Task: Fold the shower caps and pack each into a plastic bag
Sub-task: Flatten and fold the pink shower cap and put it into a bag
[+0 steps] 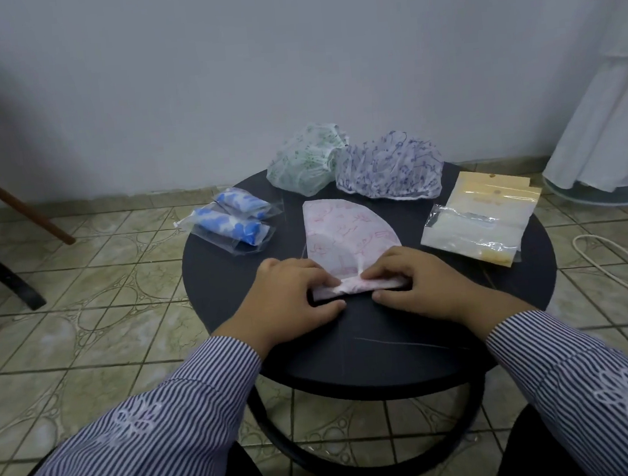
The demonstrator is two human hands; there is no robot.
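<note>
Packed blue caps (232,222) lie left on the bench (504,315), finished. My left hand (291,297) and right hand (420,285) each pinch the pink shower cap (346,234) at its near edge, rolling it tight. Empty bags (481,218) wait right. My fingertips are hidden by the roll.

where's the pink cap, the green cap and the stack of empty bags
pink shower cap (346,231), head view, on its flat fanned part
green shower cap (305,163), head view, on the middle of its crumpled dome
stack of empty bags (483,221), head view, on the top bag's clear front
</note>
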